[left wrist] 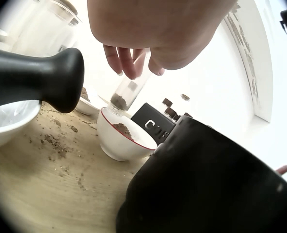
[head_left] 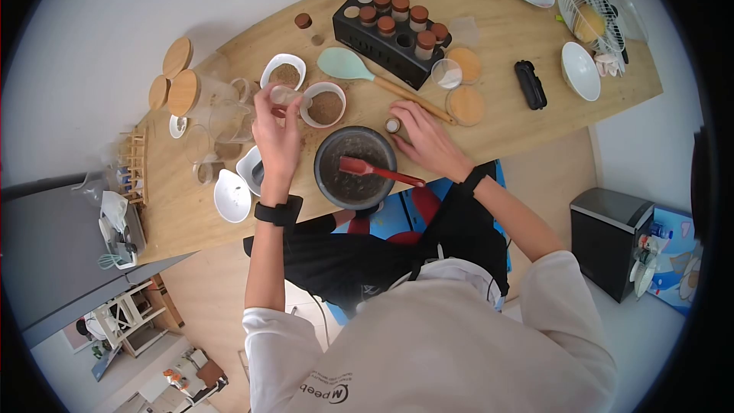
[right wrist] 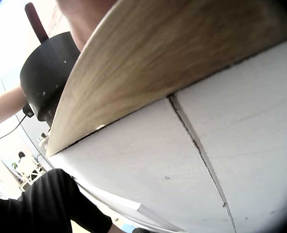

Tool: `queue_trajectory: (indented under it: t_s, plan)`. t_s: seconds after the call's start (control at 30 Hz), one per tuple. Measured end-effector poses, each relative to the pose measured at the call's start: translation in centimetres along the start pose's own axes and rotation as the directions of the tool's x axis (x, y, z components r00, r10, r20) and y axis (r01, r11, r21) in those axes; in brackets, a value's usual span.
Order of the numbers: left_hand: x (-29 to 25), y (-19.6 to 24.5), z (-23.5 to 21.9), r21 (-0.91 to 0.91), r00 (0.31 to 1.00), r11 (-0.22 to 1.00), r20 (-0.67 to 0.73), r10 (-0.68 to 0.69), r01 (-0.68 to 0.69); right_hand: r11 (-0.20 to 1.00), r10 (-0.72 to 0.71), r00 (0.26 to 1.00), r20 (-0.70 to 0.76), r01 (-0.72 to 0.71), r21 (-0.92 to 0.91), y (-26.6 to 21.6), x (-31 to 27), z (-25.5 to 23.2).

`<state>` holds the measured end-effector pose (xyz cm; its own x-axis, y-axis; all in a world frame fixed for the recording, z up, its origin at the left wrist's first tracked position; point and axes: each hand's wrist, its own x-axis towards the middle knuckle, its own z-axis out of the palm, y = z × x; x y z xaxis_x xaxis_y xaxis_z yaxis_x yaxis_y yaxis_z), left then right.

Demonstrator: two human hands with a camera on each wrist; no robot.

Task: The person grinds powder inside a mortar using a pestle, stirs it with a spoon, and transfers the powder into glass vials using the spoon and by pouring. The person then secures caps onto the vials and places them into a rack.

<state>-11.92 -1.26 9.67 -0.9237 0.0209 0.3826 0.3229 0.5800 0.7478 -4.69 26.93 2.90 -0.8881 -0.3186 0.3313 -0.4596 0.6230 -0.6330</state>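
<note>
My left hand grips a clear glass jar, tilted mouth-down over a red-rimmed white bowl of brown powder. In the left wrist view, the fingers hold the upper part of the jar; brown powder lies in its lower end, at the bowl. On the tabletop, my right hand has thumb and fingers around a small round cap with a pale centre. A dark bowl between the forearms holds a red spatula.
Behind the hands stand a black rack of brown-capped jars and a green spoon. Another white bowl of powder sits beyond the left hand. White dishes and glass containers are at left; wooden lids lie at right.
</note>
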Motion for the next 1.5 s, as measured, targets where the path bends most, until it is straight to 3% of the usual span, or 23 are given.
queue_trajectory:
  t_s: [0.1, 0.33, 0.63, 0.83, 1.0, 1.23, 1.43, 1.5]
  plan:
    - [-0.6, 0.2, 0.0, 0.092, 0.99, 0.988, 0.078, 0.119, -0.126, 1.0, 0.0, 1.0, 0.002, 0.0, -0.005, 0.0, -0.1, 0.0]
    - [-0.6, 0.8, 0.0, 0.057, 0.993, 0.994, 0.075, 0.087, -0.092, 1.0, -0.001, 1.0, 0.003, 0.001, -0.001, 0.0, 0.0, -0.1]
    - [-1.1, 0.9, -0.1, 0.138, 0.956, 0.957, 0.185, 0.229, -0.256, 1.0, 0.004, 1.0, -0.01, -0.004, -0.018, 0.1, -0.2, 0.2]
    - [-0.6, 0.8, -0.1, 0.083, 0.97, 0.976, 0.153, 0.188, -0.203, 1.0, 0.003, 1.0, 0.007, -0.003, -0.021, -0.2, 0.1, -0.3]
    - [-0.8, 0.9, -0.5, -0.013, 0.986, 0.997, 0.142, 0.082, -0.081, 1.0, 0.008, 1.0, -0.005, -0.008, -0.016, 0.3, -0.3, 0.1]
    - [0.1, 0.7, -0.3, -0.033, 0.996, 0.998, 0.076, 0.052, -0.05, 1.0, 0.029, 0.999, 0.037, -0.028, -0.011, 0.1, -0.2, -0.1]
    - [1.0, -1.0, 0.0, -0.108, 0.998, 0.992, 0.004, -0.061, 0.061, 1.0, -0.008, 1.0, -0.014, 0.008, -0.016, 0.1, -0.1, 0.1]
    - [1.3, -1.2, 0.1, -0.235, 0.984, 0.959, -0.037, -0.172, 0.159, 1.0, -0.012, 1.0, -0.012, 0.012, -0.007, 0.2, -0.1, 0.2]
